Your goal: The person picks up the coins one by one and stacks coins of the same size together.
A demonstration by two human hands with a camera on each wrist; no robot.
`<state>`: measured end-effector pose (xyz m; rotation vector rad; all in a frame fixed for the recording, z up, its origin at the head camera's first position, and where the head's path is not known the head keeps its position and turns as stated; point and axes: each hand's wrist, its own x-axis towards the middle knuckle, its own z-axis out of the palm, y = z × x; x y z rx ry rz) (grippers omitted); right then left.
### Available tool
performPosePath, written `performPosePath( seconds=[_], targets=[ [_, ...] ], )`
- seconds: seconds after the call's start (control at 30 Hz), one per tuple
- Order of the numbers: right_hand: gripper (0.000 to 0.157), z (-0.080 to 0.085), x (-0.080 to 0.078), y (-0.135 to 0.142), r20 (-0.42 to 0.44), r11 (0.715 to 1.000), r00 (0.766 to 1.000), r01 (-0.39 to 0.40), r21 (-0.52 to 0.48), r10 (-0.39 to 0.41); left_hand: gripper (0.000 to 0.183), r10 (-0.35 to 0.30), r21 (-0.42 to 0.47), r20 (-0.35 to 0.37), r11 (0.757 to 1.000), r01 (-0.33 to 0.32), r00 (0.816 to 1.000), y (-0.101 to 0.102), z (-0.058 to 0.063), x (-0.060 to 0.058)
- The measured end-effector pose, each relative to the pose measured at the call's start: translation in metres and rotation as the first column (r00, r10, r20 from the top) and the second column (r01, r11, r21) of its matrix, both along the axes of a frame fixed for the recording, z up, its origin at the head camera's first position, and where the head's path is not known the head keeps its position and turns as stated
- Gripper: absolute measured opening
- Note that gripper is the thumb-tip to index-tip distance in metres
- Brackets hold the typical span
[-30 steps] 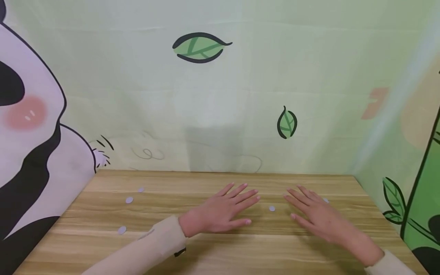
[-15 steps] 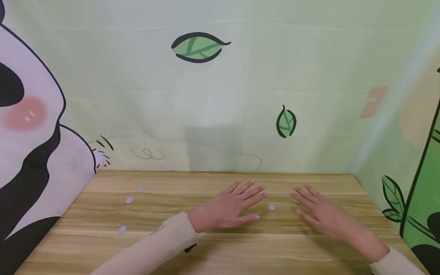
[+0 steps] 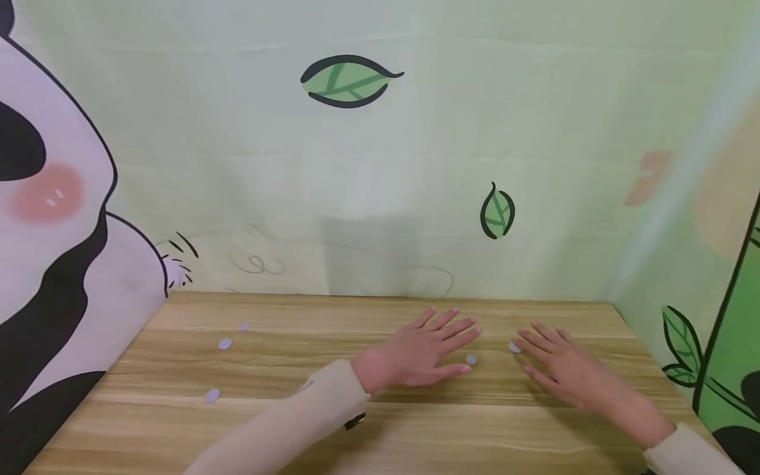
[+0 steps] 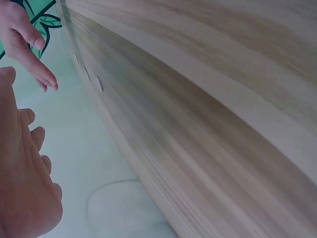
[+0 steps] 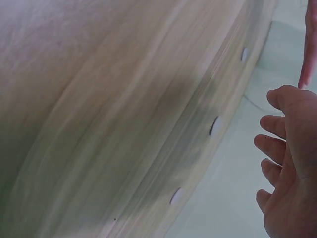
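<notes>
My left hand (image 3: 421,349), palm down with fingers spread, is held over the wooden table. Just beyond its thumb and fingertips lies a small pale round disc (image 3: 471,359). Another such disc (image 3: 514,347) shows right at the fingertips of my right hand (image 3: 570,363), which is also spread with nothing in its grasp. In the right wrist view the hand (image 5: 290,158) stands apart from the tabletop, and a third disc (image 5: 176,196) lies in line with two others; the head view hides one of these behind the right hand.
Three more pale discs lie at the table's left side: one nearer (image 3: 212,396), one in the middle (image 3: 224,344) and one farther back (image 3: 245,327). A printed cloth backdrop (image 3: 380,165) with leaves and a panda rises behind the wooden table (image 3: 285,435).
My left hand has moved right, toward the middle discs. My right hand has shifted slightly right, uncovering a disc at its fingertips and covering one seen earlier behind it.
</notes>
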<state>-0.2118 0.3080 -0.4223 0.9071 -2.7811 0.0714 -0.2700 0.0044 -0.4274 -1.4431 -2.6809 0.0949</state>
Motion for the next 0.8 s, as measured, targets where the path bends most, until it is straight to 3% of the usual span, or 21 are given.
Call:
performPosePath(
  seconds=[0.3,0.53,0.8],
  targets=[
    [0.053,0.001,-0.001,0.004,0.060,0.997,0.997,0.049,0.057,-0.053,0.071,0.036,-0.009,0.075,0.999,-0.035,0.997,0.030,-0.001,-0.005],
    [0.051,-0.001,-0.007,0.009,0.037,0.994,0.997,0.060,0.087,-0.064,0.073,0.055,-0.017,0.107,0.998,-0.053,0.993,0.059,-0.002,-0.006],
    [0.045,-0.006,-0.022,0.018,0.028,0.990,0.997,0.069,0.127,-0.073,0.064,0.109,-0.003,0.076,0.994,-0.109,0.991,0.084,-0.007,-0.014]
  ],
)
